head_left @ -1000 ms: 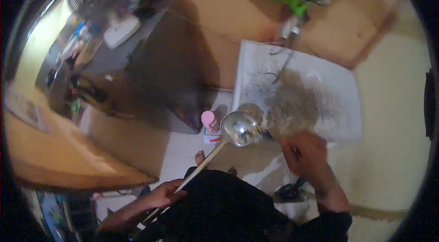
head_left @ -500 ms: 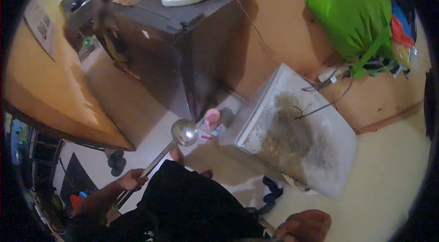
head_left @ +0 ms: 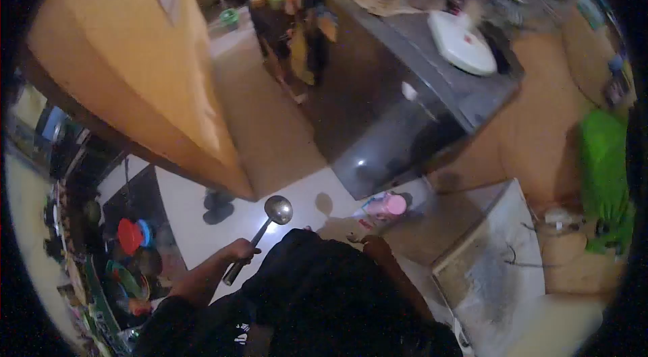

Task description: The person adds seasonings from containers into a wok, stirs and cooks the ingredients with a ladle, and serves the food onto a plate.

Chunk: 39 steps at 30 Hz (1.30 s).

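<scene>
My left hand (head_left: 239, 251) is closed around the handle of a metal ladle (head_left: 279, 210), whose round bowl points up and away from me over the white floor. My right hand (head_left: 373, 243) is low in front of my dark shirt, below a pink-lidded container (head_left: 395, 204); its fingers are too small and dim to make out. The container stands on the floor beside the dark counter's base.
A dark counter (head_left: 398, 121) holds a white fan base (head_left: 462, 43). An orange wall edge (head_left: 229, 178) juts in at the left. A stained white appliance top (head_left: 496, 269) and a green bag (head_left: 604, 175) are at the right. Dark slippers (head_left: 218, 206) lie on the floor.
The view has swung left, shifting the appliance and green bag rightward. My right hand has moved from beside the appliance to in front of my body. The ladle stays in my left hand.
</scene>
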Each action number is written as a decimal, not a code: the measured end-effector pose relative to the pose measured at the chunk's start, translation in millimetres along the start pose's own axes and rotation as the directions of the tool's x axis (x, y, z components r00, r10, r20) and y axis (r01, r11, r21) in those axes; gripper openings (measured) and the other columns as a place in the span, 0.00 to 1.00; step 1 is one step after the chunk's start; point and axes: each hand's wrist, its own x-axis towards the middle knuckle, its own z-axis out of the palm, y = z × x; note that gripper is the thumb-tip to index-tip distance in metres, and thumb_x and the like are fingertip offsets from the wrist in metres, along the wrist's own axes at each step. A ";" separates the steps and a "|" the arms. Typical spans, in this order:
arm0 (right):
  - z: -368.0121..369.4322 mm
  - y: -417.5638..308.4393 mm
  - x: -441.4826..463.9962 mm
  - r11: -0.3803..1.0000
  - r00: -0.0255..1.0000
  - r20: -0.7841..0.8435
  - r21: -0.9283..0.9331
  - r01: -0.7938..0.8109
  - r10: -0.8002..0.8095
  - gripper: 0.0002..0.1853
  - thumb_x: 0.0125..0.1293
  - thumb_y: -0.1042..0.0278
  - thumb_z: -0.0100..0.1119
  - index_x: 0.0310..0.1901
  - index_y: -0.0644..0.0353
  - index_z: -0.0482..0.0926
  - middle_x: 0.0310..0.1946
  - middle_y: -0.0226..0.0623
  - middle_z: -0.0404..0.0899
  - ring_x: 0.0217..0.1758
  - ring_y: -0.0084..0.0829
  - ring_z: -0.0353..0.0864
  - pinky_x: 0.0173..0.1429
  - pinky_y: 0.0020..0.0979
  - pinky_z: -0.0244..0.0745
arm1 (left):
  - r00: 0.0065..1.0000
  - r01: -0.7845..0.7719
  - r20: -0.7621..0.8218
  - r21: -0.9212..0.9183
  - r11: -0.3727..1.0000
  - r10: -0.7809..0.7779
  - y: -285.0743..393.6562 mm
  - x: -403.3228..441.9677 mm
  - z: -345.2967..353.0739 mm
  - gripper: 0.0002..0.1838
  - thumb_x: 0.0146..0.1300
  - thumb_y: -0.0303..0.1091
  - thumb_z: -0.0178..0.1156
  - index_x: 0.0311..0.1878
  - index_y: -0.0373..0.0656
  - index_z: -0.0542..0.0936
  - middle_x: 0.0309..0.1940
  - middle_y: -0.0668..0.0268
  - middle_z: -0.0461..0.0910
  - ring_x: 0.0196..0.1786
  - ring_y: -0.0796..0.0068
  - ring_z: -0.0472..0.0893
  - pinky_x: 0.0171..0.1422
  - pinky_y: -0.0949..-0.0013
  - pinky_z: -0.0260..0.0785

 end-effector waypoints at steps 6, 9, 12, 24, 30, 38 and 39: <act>-42.6 -6.7 164.6 0.971 0.982 0.186 -0.232 0.060 -0.016 0.11 0.52 0.68 0.58 0.37 0.58 0.83 0.37 0.43 0.82 0.36 0.42 0.82 0.44 0.39 0.76 | 0.994 0.093 -0.033 -0.212 0.973 -0.102 40.3 9.4 -29.0 0.11 0.57 0.34 0.61 0.28 0.33 0.77 0.18 0.61 0.73 0.19 0.68 0.73 0.24 0.65 0.68; -58.4 -47.4 247.3 0.991 0.978 0.193 -0.118 -0.062 0.084 0.16 0.57 0.59 0.60 0.40 0.62 0.82 0.39 0.44 0.82 0.38 0.41 0.82 0.45 0.42 0.76 | 0.995 0.099 0.002 -0.312 0.945 -0.103 75.7 7.4 -44.3 0.13 0.57 0.35 0.61 0.31 0.31 0.79 0.18 0.61 0.73 0.19 0.68 0.73 0.24 0.64 0.68; -82.5 -99.2 350.9 0.983 0.961 0.269 -0.152 0.105 -0.061 0.16 0.54 0.58 0.62 0.40 0.60 0.82 0.39 0.46 0.82 0.40 0.43 0.82 0.46 0.43 0.76 | 0.981 -0.190 0.011 -0.163 0.968 0.195 56.1 55.0 -63.6 0.16 0.56 0.40 0.62 0.35 0.33 0.82 0.22 0.61 0.77 0.22 0.69 0.75 0.28 0.64 0.68; -311.3 -411.3 751.0 0.766 0.865 0.256 -0.402 0.501 -0.431 0.10 0.42 0.69 0.58 0.28 0.59 0.84 0.30 0.46 0.82 0.34 0.46 0.83 0.37 0.44 0.78 | 0.860 -0.251 -0.496 -0.209 0.945 0.118 188.6 138.7 -271.4 0.23 0.52 0.48 0.65 0.43 0.37 0.80 0.29 0.61 0.82 0.27 0.67 0.78 0.33 0.62 0.69; -295.2 -456.5 966.4 0.760 0.758 0.165 -0.061 0.647 -0.632 0.11 0.49 0.69 0.57 0.34 0.62 0.83 0.29 0.43 0.82 0.31 0.38 0.81 0.35 0.39 0.75 | 0.741 -0.307 -0.648 -0.096 0.947 0.174 307.7 183.1 -497.7 0.26 0.51 0.45 0.66 0.48 0.36 0.77 0.29 0.60 0.82 0.27 0.64 0.79 0.32 0.62 0.70; -479.7 -461.6 1024.7 0.631 0.960 -0.105 0.734 0.252 -0.261 0.16 0.63 0.62 0.56 0.47 0.66 0.79 0.28 0.33 0.80 0.29 0.23 0.75 0.36 0.29 0.72 | 0.824 -0.287 -0.566 -0.377 0.881 0.026 508.4 299.4 -835.1 0.15 0.55 0.39 0.64 0.32 0.35 0.74 0.18 0.61 0.76 0.19 0.68 0.75 0.23 0.65 0.66; -493.1 -454.7 1040.3 0.645 0.962 -0.145 0.717 0.264 -0.233 0.16 0.63 0.64 0.57 0.47 0.66 0.79 0.28 0.32 0.80 0.30 0.22 0.75 0.37 0.28 0.72 | 0.822 -0.316 -0.569 -0.424 0.849 0.022 543.1 306.1 -881.1 0.15 0.57 0.37 0.63 0.37 0.37 0.71 0.17 0.64 0.74 0.17 0.70 0.74 0.20 0.66 0.66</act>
